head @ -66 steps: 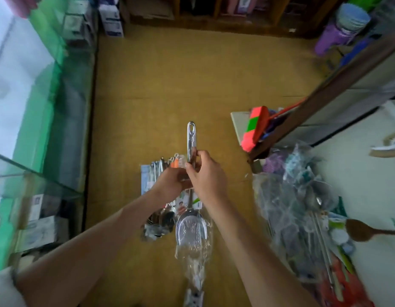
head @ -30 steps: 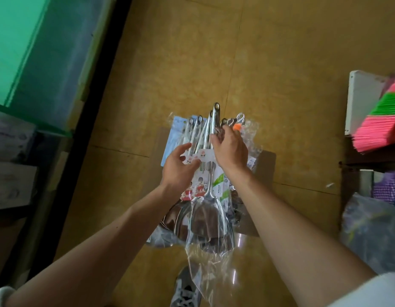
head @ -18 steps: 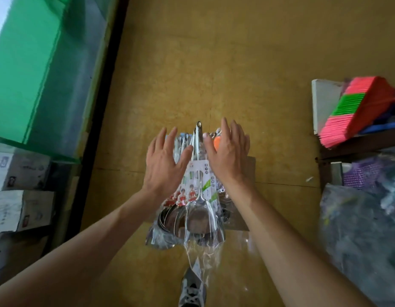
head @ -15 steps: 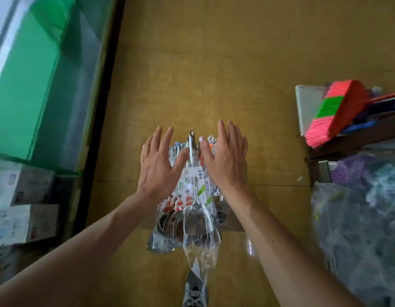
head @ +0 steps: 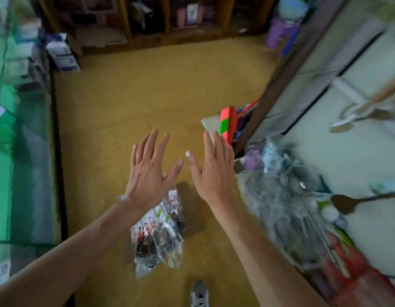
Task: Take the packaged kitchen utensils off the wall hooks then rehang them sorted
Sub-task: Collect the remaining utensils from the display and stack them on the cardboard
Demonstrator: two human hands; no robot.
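A pile of packaged metal ladles and scoops (head: 157, 235) in clear plastic lies on a piece of brown cardboard (head: 192, 209) on the yellow floor, below my arms. My left hand (head: 149, 171) is held flat above the pile with fingers spread, holding nothing. My right hand (head: 211, 171) hovers beside it, also flat and empty. At the right, a thick bunch of packaged utensils (head: 287, 202) hangs against the white wall (head: 356, 165). A brown wooden spoon (head: 347, 203) sticks out there.
A green glass display counter (head: 19, 151) runs along the left. Wooden shelves (head: 147, 18) with boxes stand at the far end. A pink-and-green broom head (head: 227, 124) leans by a dark wooden post (head: 289, 72). My grey shoe (head: 199, 294) shows at the bottom.
Both hands have lifted off the utensil pile and spread open above it. The pile stays on the floor. The view has tilted up, and the wall and shelves show again.
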